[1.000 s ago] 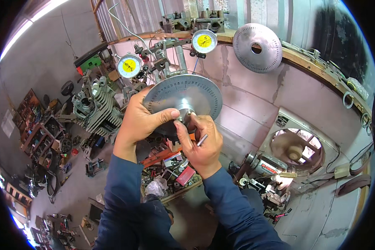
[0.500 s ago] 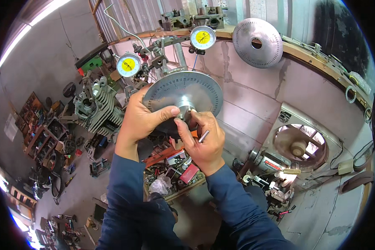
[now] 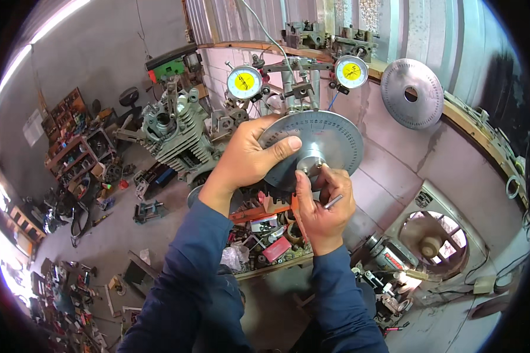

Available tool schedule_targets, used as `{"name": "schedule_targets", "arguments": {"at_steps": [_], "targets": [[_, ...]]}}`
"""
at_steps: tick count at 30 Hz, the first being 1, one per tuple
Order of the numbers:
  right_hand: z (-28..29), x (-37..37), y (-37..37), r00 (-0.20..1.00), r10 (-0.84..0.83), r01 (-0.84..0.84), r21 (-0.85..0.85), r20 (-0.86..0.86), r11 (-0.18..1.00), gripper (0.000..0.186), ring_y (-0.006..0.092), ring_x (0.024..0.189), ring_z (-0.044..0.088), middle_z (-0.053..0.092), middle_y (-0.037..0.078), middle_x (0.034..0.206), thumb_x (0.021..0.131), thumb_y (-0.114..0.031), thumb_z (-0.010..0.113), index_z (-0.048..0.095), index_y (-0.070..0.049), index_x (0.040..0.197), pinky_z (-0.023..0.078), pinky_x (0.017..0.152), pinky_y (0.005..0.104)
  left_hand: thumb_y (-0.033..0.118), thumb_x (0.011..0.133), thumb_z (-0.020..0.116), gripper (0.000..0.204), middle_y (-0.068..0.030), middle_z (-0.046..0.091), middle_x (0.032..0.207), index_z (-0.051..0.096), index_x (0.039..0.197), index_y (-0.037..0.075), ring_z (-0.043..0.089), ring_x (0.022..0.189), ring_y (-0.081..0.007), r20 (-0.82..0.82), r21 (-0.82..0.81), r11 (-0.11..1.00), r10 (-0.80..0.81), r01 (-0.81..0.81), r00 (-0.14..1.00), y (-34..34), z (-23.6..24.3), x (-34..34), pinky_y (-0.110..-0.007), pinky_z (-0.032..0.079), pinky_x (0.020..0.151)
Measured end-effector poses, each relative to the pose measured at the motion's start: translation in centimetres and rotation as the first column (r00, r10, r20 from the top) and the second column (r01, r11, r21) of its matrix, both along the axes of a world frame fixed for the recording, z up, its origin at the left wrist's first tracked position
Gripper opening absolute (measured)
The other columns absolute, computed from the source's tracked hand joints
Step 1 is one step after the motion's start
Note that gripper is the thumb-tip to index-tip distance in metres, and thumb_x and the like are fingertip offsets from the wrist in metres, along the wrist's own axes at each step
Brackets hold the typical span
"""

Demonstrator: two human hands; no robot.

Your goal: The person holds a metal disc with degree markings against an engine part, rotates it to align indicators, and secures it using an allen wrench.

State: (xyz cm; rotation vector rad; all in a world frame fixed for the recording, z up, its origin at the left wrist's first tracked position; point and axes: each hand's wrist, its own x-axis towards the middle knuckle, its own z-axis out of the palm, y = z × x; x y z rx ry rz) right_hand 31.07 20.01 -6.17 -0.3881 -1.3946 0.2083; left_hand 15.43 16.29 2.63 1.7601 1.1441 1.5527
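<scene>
A graduated metal disc (image 3: pixel 341 138), marked with fine lines round its rim, stands tilted in front of me with a shiny round hub (image 3: pixel 312 159) at its centre. My left hand (image 3: pixel 250 156) grips the disc's left edge, thumb flat on its face and fingers hidden behind. Close to the hub's small bolts, my right hand (image 3: pixel 327 215) is closed with thumb and fingertips pinched together. A thin metal rod (image 3: pixel 333 202) sticks out between its fingers; its other end is hidden. Behind the disc rise two dial gauges with yellow centres, the left one (image 3: pixel 244 82) and the right one (image 3: pixel 351 72).
A second graduated disc (image 3: pixel 424 88) leans by the wooden ledge (image 3: pixel 465 120) at the right. A finned engine (image 3: pixel 182 132) stands to the left. Below my hands is a tray (image 3: pixel 271 269) crowded with tools and parts. A round fan opening (image 3: pixel 433 235) lies at the lower right.
My view has swung left, so the hands and disc appear farther right. My left thumb has moved off the hub up onto the disc's face. The right hand keeps its pinch at the hub.
</scene>
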Motion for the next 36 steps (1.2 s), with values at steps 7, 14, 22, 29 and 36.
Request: {"name": "schedule_targets", "arguments": {"at_steps": [7,14,22,29,36], "targets": [[0.4,0.5,-0.1,0.999,-0.004,0.004,0.003,0.049,1.000,0.040,0.0163,0.057,0.059,0.062,0.009,0.078,0.080,-0.007,0.086,0.059,-0.002,0.109,0.046,0.050,0.0287,0.019,0.091,0.078,0.029,-0.0017,0.069,0.098,0.069,0.110,-0.002,0.062,0.088,-0.0083,-0.015,0.038,0.999,0.011,-0.010,1.000,-0.1,0.2,0.4,-0.027,0.052,0.079],[0.0,0.3,0.4,1.000,0.011,-0.011,-0.004,-0.024,1.000,0.037,0.0148,0.061,0.057,0.061,0.008,0.082,0.079,-0.009,0.088,0.062,-0.001,0.105,0.043,0.050,0.0270,0.024,0.093,0.076,0.031,-0.0011,0.069,0.098,0.068,0.110,-0.001,0.061,0.090,-0.0072,0.003,0.082,0.996,-0.031,0.030,1.000,0.3,-0.7,-0.1,-0.027,0.051,0.080],[-0.7,-1.0,-0.3,0.992,0.070,-0.080,-0.084,-0.109,0.993,0.037,0.0129,0.064,0.053,0.060,0.008,0.083,0.081,-0.005,0.085,0.060,0.001,0.107,0.044,0.054,0.0259,0.027,0.097,0.072,0.032,-0.0012,0.070,0.098,0.068,0.111,-0.001,0.061,0.090,-0.0071,-0.012,0.139,0.988,0.070,-0.067,0.997,0.5,-1.3,0.2,-0.026,0.050,0.080],[-0.5,-1.2,0.0,0.981,0.131,-0.143,-0.072,-0.141,0.987,0.034,0.0127,0.066,0.053,0.059,0.007,0.083,0.081,-0.004,0.084,0.059,0.001,0.103,0.044,0.056,0.0250,0.030,0.098,0.072,0.035,-0.0022,0.070,0.097,0.067,0.112,-0.002,0.061,0.090,-0.0073,-0.077,0.159,0.977,0.155,-0.141,0.985,0.3,-1.0,0.4,-0.026,0.051,0.079],[-0.6,-1.2,0.3,0.976,0.146,-0.157,-0.058,-0.159,0.986,0.036,0.0118,0.063,0.052,0.058,0.007,0.084,0.080,-0.003,0.084,0.057,0.000,0.104,0.044,0.056,0.0250,0.029,0.097,0.072,0.034,-0.0026,0.071,0.095,0.068,0.110,-0.002,0.061,0.089,-0.0076,-0.092,0.163,0.974,0.175,-0.158,0.980,0.4,-0.8,0.6,-0.026,0.051,0.079]]}}
